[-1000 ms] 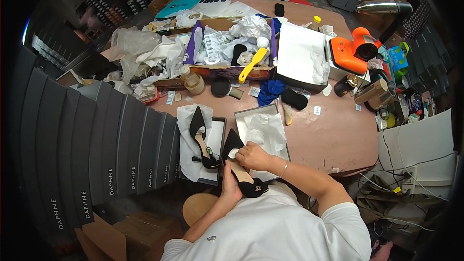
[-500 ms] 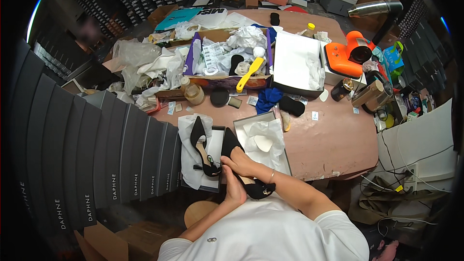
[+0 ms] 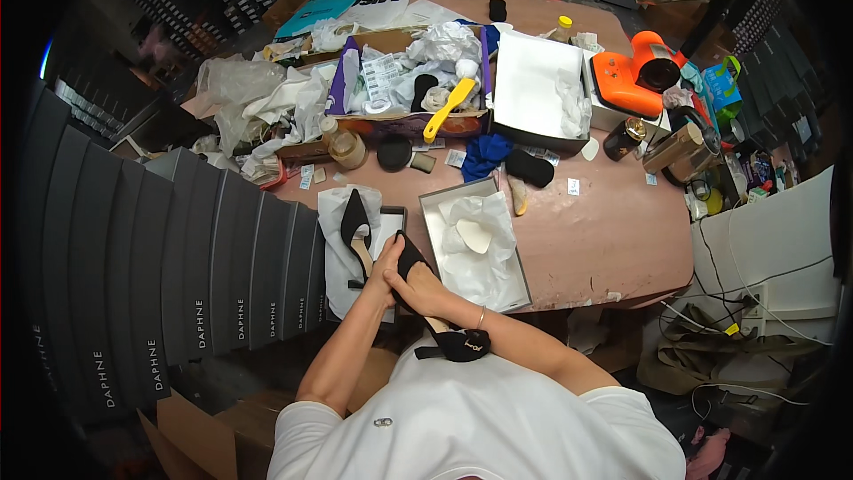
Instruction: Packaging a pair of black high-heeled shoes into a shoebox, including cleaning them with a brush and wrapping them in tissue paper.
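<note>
A black pointed high-heeled shoe (image 3: 464, 346) lies across my hands, its toe away from me and its heel end against my white shirt. My left hand (image 3: 383, 272) is closed on the left side of the toe. My right hand (image 3: 421, 291) grips the shoe's front part, the fingers partly hidden in the opening. The matching black shoe (image 3: 354, 213) rests just left on white tissue paper (image 3: 334, 253) over an open shoe box (image 3: 392, 216). To the right, the grey box lid (image 3: 430, 213) holds crumpled tissue and a white oval piece (image 3: 474, 236).
Grey shoe boxes (image 3: 227, 258) stand stacked along the left. Across the pink table (image 3: 613, 240) are a purple carton (image 3: 333, 93) of paper, a yellow-handled brush (image 3: 449, 110), a glass jar (image 3: 346, 149), a white-lidded box (image 3: 538, 80) and an orange device (image 3: 626, 84).
My left hand has moved up from under the shoe to its toe side. The held shoe has turned slightly, showing its heel at the left, and the view has shifted a little.
</note>
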Demonstrator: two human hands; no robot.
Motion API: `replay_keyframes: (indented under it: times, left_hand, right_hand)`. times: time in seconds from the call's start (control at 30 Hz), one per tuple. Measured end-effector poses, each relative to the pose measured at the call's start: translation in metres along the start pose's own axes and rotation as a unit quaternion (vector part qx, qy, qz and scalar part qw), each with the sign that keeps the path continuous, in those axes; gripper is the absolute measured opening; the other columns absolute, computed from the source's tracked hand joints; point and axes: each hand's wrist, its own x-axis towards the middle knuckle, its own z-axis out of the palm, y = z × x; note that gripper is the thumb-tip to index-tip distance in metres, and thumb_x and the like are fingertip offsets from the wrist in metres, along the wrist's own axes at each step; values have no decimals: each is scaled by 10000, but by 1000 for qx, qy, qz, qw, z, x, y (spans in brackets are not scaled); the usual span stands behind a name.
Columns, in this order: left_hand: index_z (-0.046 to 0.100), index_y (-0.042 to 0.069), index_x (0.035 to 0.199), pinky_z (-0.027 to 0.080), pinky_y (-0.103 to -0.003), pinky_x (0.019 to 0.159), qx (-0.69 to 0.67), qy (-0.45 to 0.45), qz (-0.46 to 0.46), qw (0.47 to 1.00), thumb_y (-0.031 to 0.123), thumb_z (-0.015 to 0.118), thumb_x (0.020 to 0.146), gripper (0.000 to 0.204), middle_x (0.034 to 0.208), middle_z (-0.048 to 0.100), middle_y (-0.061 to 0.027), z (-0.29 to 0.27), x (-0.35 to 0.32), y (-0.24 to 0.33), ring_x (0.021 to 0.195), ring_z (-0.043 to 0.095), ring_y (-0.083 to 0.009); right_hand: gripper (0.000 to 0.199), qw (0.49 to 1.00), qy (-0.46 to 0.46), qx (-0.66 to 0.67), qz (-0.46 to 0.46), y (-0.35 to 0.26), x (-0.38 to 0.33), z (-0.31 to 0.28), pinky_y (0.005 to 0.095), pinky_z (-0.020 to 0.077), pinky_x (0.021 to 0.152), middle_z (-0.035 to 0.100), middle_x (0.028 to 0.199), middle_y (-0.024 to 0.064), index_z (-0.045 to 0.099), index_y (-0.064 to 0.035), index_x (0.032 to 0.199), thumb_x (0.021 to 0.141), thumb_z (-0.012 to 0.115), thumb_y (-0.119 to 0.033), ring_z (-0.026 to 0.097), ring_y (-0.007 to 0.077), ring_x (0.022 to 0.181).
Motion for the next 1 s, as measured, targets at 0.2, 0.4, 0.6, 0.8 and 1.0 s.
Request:
replay_keyframes:
  times: [0.2,0.4,0.6,0.8,1.0]
  left_hand:
    - [428,69,1348,452,-302,922,-121,-40,13,992,359,464,984,467,1196,557,-25,10,-28,-10,1074,547,-149]
    - [413,60,1376,427,-295,967,-85,-19,57,995,349,444,995,479,1321,483,-50,16,-43,-11,1161,503,-144]
    - [454,43,1322,467,-396,949,-158,-58,12,986,444,504,946,551,1228,553,-109,18,-46,-20,1131,540,-222]
    - [472,53,1259,498,-434,851,-219,-8,-64,974,600,513,877,668,1113,548,-147,42,-79,-59,996,577,-314]
    - [440,88,1284,462,-446,906,-247,63,-12,967,691,479,841,749,1149,509,-96,39,-66,-41,1078,515,-279]
  right_hand:
    - [780,995,-47,-86,-10,-4,-8,-7,516,387,705,532,726,359,540,138,684,952,315,-559,491,478,691]
    - [661,971,-195,32,-136,-31,-49,-53,444,324,984,539,1052,333,590,145,921,989,329,-459,477,427,1034]
    - [363,952,-144,212,169,-6,-65,-100,338,444,952,688,1037,128,660,15,1096,975,496,-285,649,257,967]
    - [245,842,-11,-527,-117,105,-24,-127,390,422,934,613,879,79,662,-44,1013,788,653,-141,584,260,955]
    - [168,940,73,-265,-199,8,-45,-124,385,465,577,555,733,60,638,-65,901,756,675,-141,579,245,663]
